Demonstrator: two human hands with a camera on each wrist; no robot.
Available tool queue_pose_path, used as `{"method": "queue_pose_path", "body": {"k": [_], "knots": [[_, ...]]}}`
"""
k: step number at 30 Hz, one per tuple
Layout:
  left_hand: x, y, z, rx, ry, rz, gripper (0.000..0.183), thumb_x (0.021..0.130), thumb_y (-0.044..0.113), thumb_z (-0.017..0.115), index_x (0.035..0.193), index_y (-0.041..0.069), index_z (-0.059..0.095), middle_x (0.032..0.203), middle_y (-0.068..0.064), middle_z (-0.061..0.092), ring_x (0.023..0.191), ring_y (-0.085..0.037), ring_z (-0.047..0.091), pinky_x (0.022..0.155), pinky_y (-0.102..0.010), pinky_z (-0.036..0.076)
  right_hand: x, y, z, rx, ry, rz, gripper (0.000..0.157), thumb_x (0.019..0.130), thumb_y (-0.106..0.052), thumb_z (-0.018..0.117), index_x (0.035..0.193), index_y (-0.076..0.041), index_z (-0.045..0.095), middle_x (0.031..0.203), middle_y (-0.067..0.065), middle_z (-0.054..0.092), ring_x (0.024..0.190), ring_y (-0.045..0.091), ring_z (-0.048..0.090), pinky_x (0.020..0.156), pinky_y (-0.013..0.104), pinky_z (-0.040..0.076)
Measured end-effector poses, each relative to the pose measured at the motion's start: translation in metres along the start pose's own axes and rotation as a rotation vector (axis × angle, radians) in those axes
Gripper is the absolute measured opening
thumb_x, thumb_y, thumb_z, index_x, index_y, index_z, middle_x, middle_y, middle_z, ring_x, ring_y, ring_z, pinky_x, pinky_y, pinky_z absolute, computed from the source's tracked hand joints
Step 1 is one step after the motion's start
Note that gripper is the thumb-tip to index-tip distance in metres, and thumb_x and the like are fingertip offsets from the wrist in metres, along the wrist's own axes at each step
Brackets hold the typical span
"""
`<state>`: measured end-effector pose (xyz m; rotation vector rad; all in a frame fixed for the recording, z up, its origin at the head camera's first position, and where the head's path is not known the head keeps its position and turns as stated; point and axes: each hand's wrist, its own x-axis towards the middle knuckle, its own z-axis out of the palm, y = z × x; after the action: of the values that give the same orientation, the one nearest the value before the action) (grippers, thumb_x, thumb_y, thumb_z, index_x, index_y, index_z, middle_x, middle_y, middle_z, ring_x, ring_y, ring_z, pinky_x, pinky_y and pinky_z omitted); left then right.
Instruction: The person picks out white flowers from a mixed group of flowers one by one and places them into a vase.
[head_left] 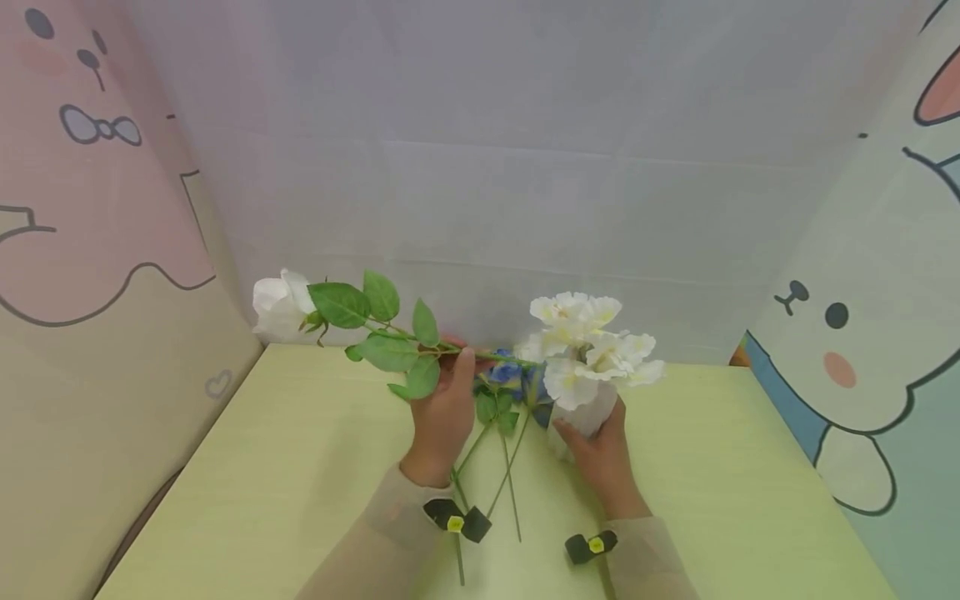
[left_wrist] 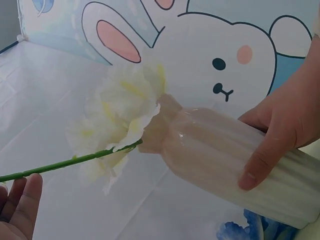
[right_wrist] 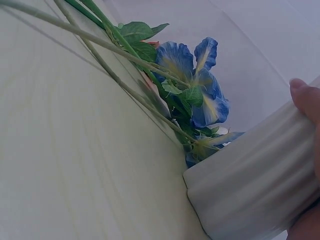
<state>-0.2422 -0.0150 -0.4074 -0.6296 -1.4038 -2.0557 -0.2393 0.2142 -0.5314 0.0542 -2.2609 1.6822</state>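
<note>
My left hand (head_left: 441,421) pinches the green stem of a white rose (head_left: 279,307), its bloom pointing left and its leaves spread above the wrist. The stem's cut end reaches the mouth of a white ribbed vase (left_wrist: 215,150); white petals partly cover that spot, so how far in it sits is hidden. Around the vase's body, my right hand (head_left: 606,467) wraps its fingers and thumb. White ruffled flowers (head_left: 596,354) stand in the vase's neck. In the right wrist view, the lower vase (right_wrist: 250,185) appears just over the table beside blue flowers (right_wrist: 207,95).
Blue flowers (head_left: 504,372) with green leaves lie at the back middle of the pale yellow table (head_left: 300,467). Several bare stems (head_left: 512,492) run from them toward the front, between my forearms. A pale cloth wall (head_left: 480,208) rises behind, with cartoon-printed panels at both sides.
</note>
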Motion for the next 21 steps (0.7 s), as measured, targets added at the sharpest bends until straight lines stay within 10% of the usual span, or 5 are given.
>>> {"method": "queue_pose_path", "body": {"k": [21], "knots": [[0.01, 0.0, 0.012, -0.034, -0.031, 0.021, 0.009, 0.103, -0.007, 0.051, 0.106, -0.015, 0.048, 0.098, -0.03, 0.055, 0.089, -0.029, 0.069, 0.082, -0.048, 0.06, 0.004, 0.013, 0.002, -0.011, 0.036, -0.049, 0.094, 0.085, -0.011, 0.085, 0.153, -0.004, 0.021, 0.137, 0.025, 0.045, 0.124, 0.042, 0.049, 0.107, 0.059, 0.037]]}}
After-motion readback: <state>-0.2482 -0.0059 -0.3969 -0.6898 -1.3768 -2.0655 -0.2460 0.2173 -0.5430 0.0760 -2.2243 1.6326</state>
